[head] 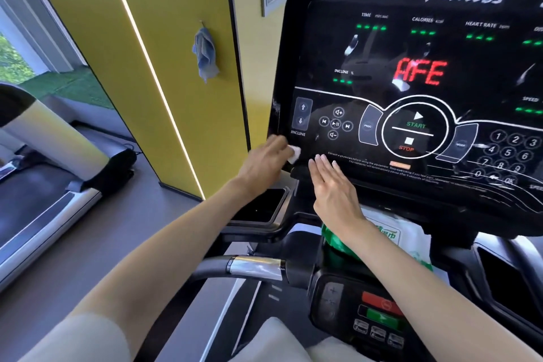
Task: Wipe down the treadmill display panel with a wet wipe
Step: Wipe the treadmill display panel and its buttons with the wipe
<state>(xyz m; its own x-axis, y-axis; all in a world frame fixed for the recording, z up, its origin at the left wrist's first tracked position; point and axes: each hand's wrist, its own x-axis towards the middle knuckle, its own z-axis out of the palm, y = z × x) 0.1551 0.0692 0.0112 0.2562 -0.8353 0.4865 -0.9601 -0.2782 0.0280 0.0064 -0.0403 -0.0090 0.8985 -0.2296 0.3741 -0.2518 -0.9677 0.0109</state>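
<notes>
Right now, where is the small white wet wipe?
The small white wet wipe is in the left hand, at the black display panel's lower left corner, below the INCLINE buttons.

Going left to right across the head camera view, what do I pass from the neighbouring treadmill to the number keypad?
Neighbouring treadmill → blue cloth hanging on the yellow wall → left hand holding the wet wipe → right hand → START/STOP dial → number keypad.

Left hand (264, 160) seemingly curled, blurred; right hand (333, 185) flat, fingers (320, 163) extended.
</notes>
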